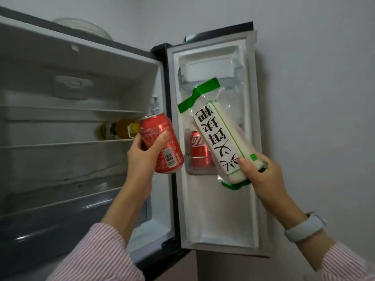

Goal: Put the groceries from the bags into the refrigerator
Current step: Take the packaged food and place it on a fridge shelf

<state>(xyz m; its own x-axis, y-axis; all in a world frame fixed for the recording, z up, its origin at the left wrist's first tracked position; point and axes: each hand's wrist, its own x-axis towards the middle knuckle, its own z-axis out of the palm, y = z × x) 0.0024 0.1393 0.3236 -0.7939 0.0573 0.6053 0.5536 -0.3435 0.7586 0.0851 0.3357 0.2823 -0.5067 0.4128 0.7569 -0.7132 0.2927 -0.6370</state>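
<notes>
The refrigerator [85, 63] stands open, its door [219, 209] swung out to the right. My left hand [142, 157] grips a red soda can [160, 142], tilted, in front of the door hinge edge. My right hand [261, 175] holds the lower end of a long white packet with green trim and black characters [219, 134], raised in front of the door's inner side. A second red soda can [199, 151] stands in the small door shelf, partly hidden behind the packet.
A yellow-capped bottle [119, 129] lies on the middle inner shelf. A clear door bin [211, 76] sits higher on the door. A white plate [85, 27] rests on top of the fridge. A drawer [50, 226] fills the bottom. A grey wall is at right.
</notes>
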